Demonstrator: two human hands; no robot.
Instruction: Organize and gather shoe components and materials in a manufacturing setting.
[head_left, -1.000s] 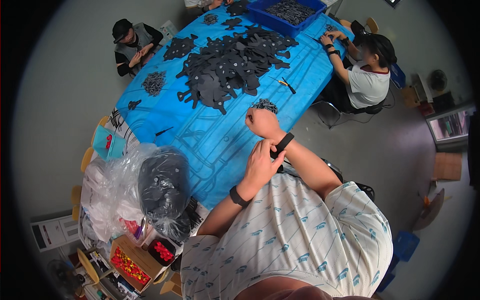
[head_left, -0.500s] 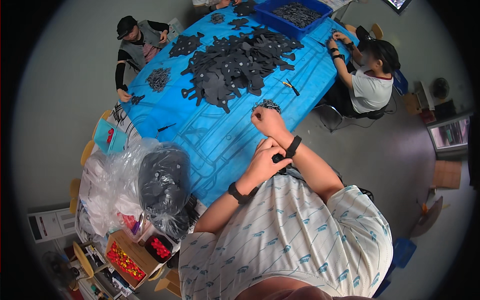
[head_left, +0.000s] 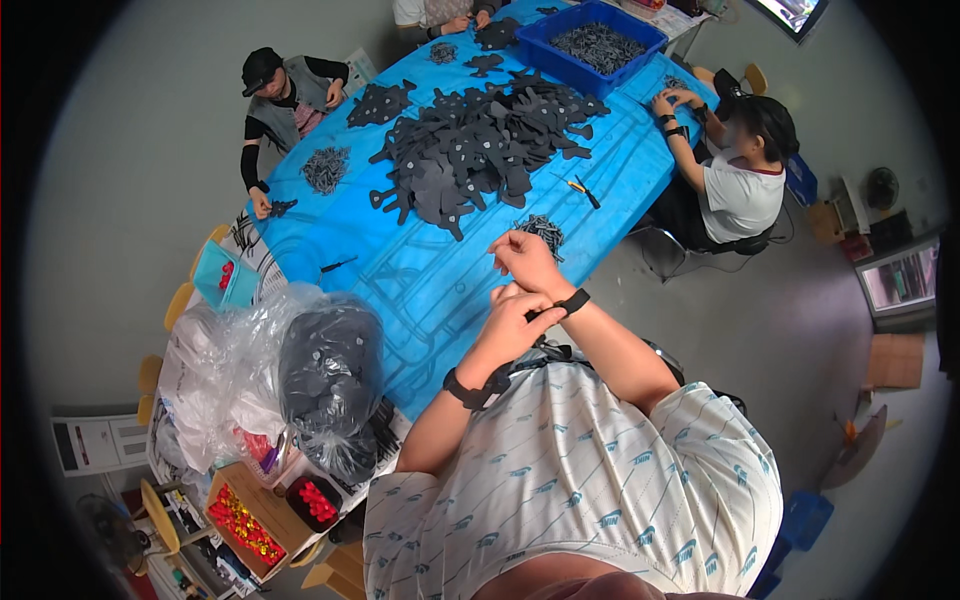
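Note:
My left hand (head_left: pixel 518 318) is closed round my right wrist, its thumb against the black wrist strap (head_left: pixel 573 303) there. My right hand (head_left: pixel 527 260) hovers over the near part of the table, palm turned partly down. Its fingers are loosely bent and a little apart, and nothing shows in them. Just beyond it lies a small pile of grey plastic pieces (head_left: pixel 541 232). Another black strap (head_left: pixel 476 390) sits on my left forearm. Farther off is a large heap of flat dark-grey cut-outs (head_left: pixel 460 150).
A blue sheet (head_left: pixel 400 300) covers the table. On it are a blue bin (head_left: pixel 560 62) of grey pieces, yellow-black cutters (head_left: pixel 582 190) and a dark slim tool (head_left: pixel 338 264). A clear bag (head_left: pixel 330 370) bulges at left. Co-workers (head_left: pixel 740 180) sit at right, far left and the far end.
My right hand has shifted slightly left and nearer, its fingers loosening and uncovering more of the grey pile. My left hand has moved up onto the wrist strap. The view has tilted slightly.

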